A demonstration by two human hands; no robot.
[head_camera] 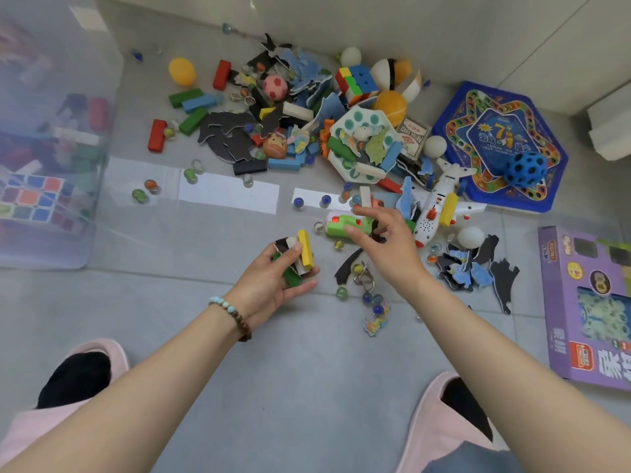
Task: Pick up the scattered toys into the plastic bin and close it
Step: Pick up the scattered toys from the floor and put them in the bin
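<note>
Blocks [305, 249] clutched in left hand [273, 279]; right hand [386, 240] released above green toy [343, 226]. Grip toy mid-body, then unload into plastic bin [51, 138].

A translucent plastic bin [102, 97] stands at the far left, a colour cube [32, 196] and blocks dimly visible through its wall. To its right, a heap of toys spreads across the floor [307, 370] — a red block [221, 74], green blocks [186, 97], a yellow ball [182, 71], a pink football [275, 87] and a second cube [356, 81]. Farther right lies a blue star-patterned game board [454, 131] with a blue holed ball [526, 169] resting on it; a white toy aeroplane [440, 203] lies at its near-left edge. Glass marbles [298, 201] dot the middle ground. Nearer, the left hand [273, 278] grips a yellow block [305, 249], a green piece [290, 273] and dark jigsaw scraps — all lifted off the floor. A purple box [587, 302] lies flat at the right edge.
</note>
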